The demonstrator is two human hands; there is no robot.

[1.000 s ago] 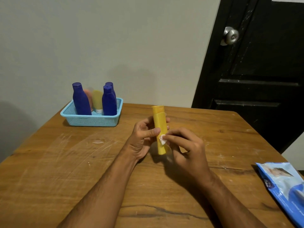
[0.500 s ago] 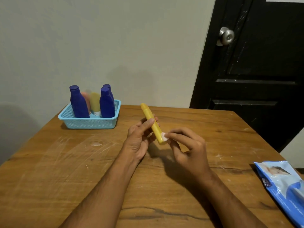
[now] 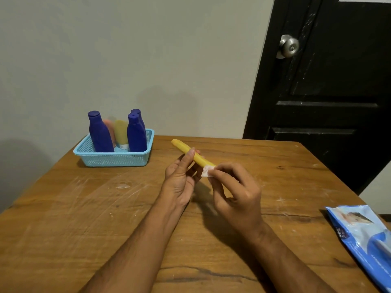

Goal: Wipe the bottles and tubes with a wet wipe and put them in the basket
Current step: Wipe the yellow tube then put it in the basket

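Tilted further since 0.5 s ago, the yellow tube (image 3: 191, 153) now lies at a low slant above the counter (image 3: 63, 218), far end toward the basket (image 3: 114, 159), near end toward the person; 1 s ago it stood upright betw. both hands. Head view only. Left hand (image 3: 179, 176) holds the tube around its middle, thumb laid along the near side, other fingers (image 3: 197, 169) curled under/behind it, so gripping the tube. Right hand (image 3: 234, 191) pinches a small white wet wipe (image 3: 206, 171) at its fingertips, pressed to the tube's near end; remaining fingers bent loosely. Both forearms come in from the near counter edge. Taking the basket as landmark: it's light blue, perforated, sits at the far left of the counter near the wall (image 3: 148, 60). Inside it stand three dark blue bottles (image 3: 99, 134), upright or slightly leaning, w/ an orange tube (image 3: 110, 129) and a pale yellow tube (image 3: 121, 132) betw. them, both blurred. Held tube is right of the basket, apart from it, not touching the counter. Hands are right of and nearer than the basket. Pack of wipes (image 3: 364, 240), blue and white, lies far right of the basket at the near right counter edge, partly cut off. Black door (image 3: 338, 102) w/ metal knob (image 3: 288, 46) stands behind the counter, well right of the basket. Pale smear marks on the wood just nearer than the basket.
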